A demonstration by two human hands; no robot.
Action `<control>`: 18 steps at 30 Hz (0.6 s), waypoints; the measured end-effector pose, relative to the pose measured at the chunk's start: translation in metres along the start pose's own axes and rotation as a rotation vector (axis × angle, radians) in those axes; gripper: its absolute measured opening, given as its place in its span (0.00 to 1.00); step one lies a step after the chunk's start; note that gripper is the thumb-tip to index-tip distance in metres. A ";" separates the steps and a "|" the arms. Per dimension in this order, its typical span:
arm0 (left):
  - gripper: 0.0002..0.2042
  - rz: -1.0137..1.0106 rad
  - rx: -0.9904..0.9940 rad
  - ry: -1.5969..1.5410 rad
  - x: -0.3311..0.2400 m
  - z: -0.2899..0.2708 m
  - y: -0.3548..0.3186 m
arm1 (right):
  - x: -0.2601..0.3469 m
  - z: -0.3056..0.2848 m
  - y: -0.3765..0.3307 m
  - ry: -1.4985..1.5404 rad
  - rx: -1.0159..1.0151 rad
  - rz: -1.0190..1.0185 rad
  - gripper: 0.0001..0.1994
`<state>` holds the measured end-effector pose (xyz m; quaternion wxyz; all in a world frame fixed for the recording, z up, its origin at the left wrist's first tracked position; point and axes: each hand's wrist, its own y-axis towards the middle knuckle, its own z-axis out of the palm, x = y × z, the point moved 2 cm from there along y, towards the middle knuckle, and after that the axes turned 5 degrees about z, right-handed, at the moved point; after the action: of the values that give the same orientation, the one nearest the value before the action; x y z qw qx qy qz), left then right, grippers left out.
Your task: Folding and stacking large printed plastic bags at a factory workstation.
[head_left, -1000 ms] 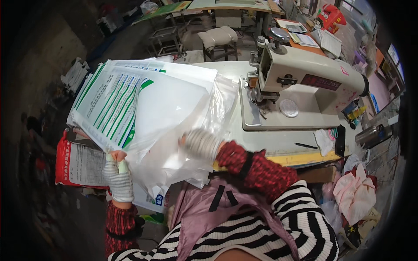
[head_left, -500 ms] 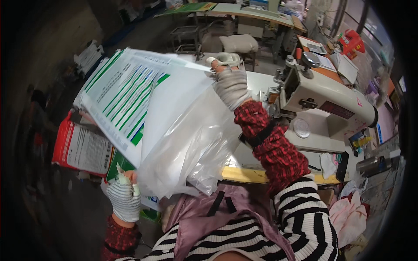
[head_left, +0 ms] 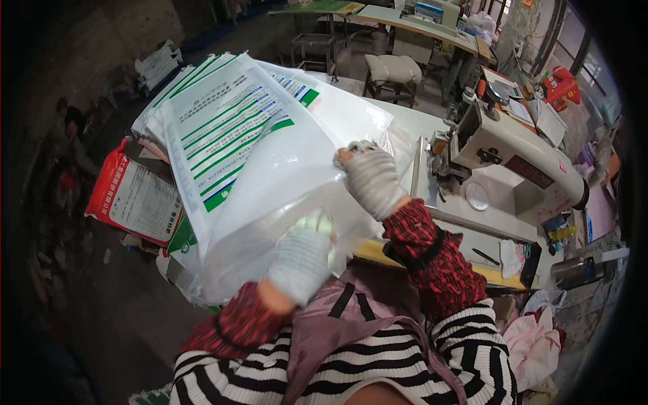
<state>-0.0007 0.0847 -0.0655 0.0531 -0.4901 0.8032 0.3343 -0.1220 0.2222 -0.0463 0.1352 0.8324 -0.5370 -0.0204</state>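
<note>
A white printed bag (head_left: 229, 128) with green stripes lies on top of a stack of similar bags. A clear plastic liner (head_left: 236, 236) spreads from its near end toward my body. My right hand (head_left: 372, 181), in a grey-white knit glove, has its fingers curled at the liner's right edge. My left hand (head_left: 301, 260), in a pale glove, rests over the near part of the liner; its fingers are smeared by motion. Both forearms wear red-and-black sleeve covers. To the right of my right hand stands a cream industrial sewing machine (head_left: 520, 158).
A red-and-white bag (head_left: 135, 196) lies left of the stack. Beyond the bags are a padded stool (head_left: 393, 69) and another worktable (head_left: 418, 30). A black pen (head_left: 486, 256) and a cloth (head_left: 513, 256) lie near the machine. Pink fabric (head_left: 533, 341) is heaped at the lower right.
My left hand has moved right and inward from the bag's left corner onto the liner. My right hand has come nearer my body. The top bag has turned and lies flatter on the stack.
</note>
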 end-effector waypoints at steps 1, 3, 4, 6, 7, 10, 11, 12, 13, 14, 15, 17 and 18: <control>0.10 -0.164 -0.028 -0.186 0.021 0.025 -0.009 | 0.000 -0.001 -0.016 0.001 0.004 -0.008 0.05; 0.11 -0.196 -0.055 -0.152 0.017 0.015 -0.026 | -0.015 0.003 -0.050 0.176 -0.248 -0.151 0.09; 0.11 -0.185 -0.058 -0.152 0.035 0.004 -0.046 | -0.035 0.016 -0.070 0.208 -0.239 -0.135 0.10; 0.12 -0.203 -0.097 -0.100 0.069 -0.040 -0.076 | -0.044 0.031 -0.104 0.266 -0.229 -0.160 0.12; 0.13 -0.207 -0.110 -0.082 0.086 -0.058 -0.090 | -0.044 0.037 -0.119 0.240 -0.183 -0.121 0.14; 0.15 -0.240 -0.162 -0.005 0.113 -0.089 -0.105 | -0.015 0.045 -0.127 0.203 -0.184 -0.165 0.12; 0.16 -0.265 -0.192 0.039 0.128 -0.106 -0.085 | 0.008 0.045 -0.125 0.193 -0.240 -0.252 0.09; 0.16 -0.275 -0.211 0.074 0.137 -0.121 -0.073 | 0.026 0.048 -0.122 0.127 -0.215 -0.222 0.09; 0.17 -0.283 -0.233 0.110 0.134 -0.123 -0.072 | 0.032 0.049 -0.120 0.137 -0.221 -0.239 0.09; 0.18 -0.290 -0.256 0.149 0.145 -0.136 -0.060 | 0.037 0.050 -0.119 0.123 -0.184 -0.235 0.09; 0.18 -0.299 -0.279 0.188 0.142 -0.144 -0.070 | 0.039 0.052 -0.118 0.108 -0.148 -0.232 0.09; 0.20 -0.306 -0.307 0.251 0.129 -0.144 -0.101 | 0.026 0.053 -0.120 0.208 -0.172 -0.276 0.15; 0.21 -0.305 -0.319 0.274 0.122 -0.143 -0.119 | 0.022 0.051 -0.120 0.174 -0.155 -0.226 0.16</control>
<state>0.0686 -0.1263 -0.0636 -0.0845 -0.6485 0.6570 0.3752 -0.0150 0.2391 -0.1226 0.2420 0.8732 -0.4231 -0.0046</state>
